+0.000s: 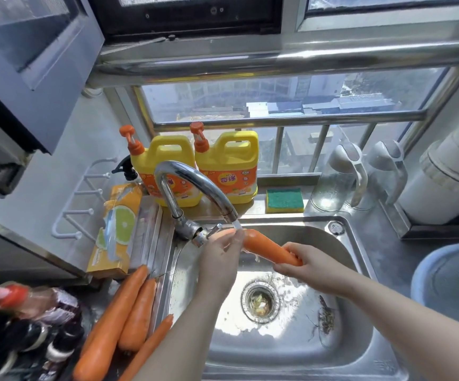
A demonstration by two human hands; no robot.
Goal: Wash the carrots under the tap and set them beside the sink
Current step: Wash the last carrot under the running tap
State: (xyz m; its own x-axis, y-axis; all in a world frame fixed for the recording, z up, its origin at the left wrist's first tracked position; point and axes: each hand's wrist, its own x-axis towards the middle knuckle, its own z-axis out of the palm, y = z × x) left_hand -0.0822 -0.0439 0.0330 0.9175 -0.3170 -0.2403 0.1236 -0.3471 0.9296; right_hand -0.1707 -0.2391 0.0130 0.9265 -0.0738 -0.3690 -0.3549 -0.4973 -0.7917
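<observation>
Left hand (218, 261): the forearm rises from the lower edge over the sink (283, 350), back of the hand up. Its fingers (235, 239) bend round the thick end of the carrot (268, 247).
Right hand (306, 264): the forearm comes in from the lower right. Its fingers (291, 250) are curled tight round the thin end.
Carrot: spans from one set of fingers to the other, tilted, with the thick end higher, above the basin.
Water (238, 225): falls from the tap (195, 185) onto the thick end, just beside the left fingers.
Drain strainer (260, 301): below and between both sets of fingers.
Three other carrots (112, 320): side by side on the worktop (393, 257) by the sink's left rim, left of the left forearm, well apart from the fingers.
</observation>
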